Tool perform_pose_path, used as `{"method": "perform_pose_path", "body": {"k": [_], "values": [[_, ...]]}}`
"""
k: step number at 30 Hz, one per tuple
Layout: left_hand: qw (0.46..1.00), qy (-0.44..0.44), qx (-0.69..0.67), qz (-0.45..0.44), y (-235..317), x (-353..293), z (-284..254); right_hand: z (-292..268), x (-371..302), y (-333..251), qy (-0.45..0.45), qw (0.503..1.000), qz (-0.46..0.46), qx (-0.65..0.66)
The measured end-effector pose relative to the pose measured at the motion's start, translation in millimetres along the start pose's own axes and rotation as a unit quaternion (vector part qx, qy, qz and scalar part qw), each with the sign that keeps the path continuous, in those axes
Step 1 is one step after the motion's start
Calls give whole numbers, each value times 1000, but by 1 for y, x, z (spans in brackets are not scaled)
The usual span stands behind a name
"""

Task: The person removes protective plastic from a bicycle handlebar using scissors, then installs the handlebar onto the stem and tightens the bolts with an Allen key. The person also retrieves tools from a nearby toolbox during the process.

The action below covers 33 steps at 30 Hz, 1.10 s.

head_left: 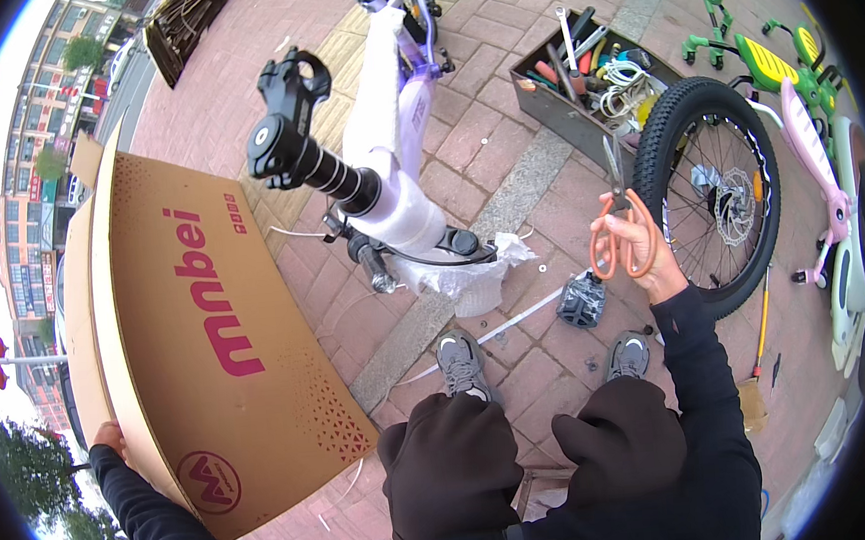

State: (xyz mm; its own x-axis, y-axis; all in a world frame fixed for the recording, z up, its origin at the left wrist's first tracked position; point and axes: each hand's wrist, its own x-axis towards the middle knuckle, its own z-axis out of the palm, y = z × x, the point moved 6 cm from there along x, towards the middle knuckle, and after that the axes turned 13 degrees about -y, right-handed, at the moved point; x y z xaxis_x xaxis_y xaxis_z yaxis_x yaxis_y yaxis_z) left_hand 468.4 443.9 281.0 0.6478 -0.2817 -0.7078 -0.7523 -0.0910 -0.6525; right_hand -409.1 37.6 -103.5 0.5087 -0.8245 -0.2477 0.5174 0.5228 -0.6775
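My right hand (652,255) holds a pair of scissors (615,169) by its orange handles, blades pointing up and away from me. At the far left, my left hand (110,436) is closed on the edge of a large brown cardboard box (290,380) with red print. Between the hands stands a pale purple bicycle frame (413,131), partly wrapped in white foam, with a black handlebar stem (288,145) on top. Below the scissors, a dark part in clear plastic (581,300), possibly a pedal, lies on the paving.
A bicycle wheel (657,154) lies right of my right hand. Behind it is an open toolbox (573,125) with tools and white cord. Green and pink children's ride-ons (812,133) stand at the right. A white strap (526,314) crosses the paving by my shoes (462,363).
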Motion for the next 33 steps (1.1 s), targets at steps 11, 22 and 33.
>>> {"method": "perform_pose_path", "body": {"k": [11,22,33], "values": [[728,466,-413,288,239,-17,-452,61,53,3,-120,993,17,-15],[801,249,-341,425,624,-22,-593,62,57,25,-114,989,40,-84],[732,199,-464,458,624,5,-593,81,81,15,-158,983,42,-89]]}}
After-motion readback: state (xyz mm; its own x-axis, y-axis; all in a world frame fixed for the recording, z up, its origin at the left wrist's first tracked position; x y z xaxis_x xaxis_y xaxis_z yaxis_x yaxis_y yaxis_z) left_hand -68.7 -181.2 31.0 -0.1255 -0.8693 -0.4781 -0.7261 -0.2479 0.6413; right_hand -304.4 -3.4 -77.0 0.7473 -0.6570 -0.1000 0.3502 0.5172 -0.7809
